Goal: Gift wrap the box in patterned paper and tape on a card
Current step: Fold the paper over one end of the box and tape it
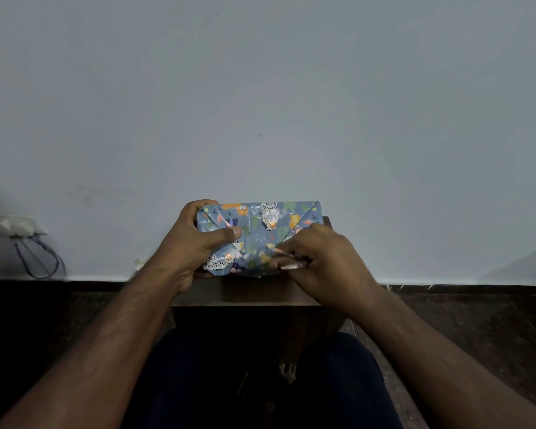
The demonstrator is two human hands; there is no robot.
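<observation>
Box (257, 224) in patterned paper (270, 212) at bench (245, 292) far edge; left hand (195, 243) grips its left end, right hand (319, 258) pinches near flap.

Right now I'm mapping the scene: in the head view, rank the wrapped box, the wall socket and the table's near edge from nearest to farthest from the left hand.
1. Wrapped box: gripped by the left hand.
2. Table's near edge: just below.
3. Wall socket: far left, on the wall.

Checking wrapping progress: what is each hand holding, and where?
Left hand grips the wrapped box at its left end; right hand pinches the paper flap at its near edge.
</observation>
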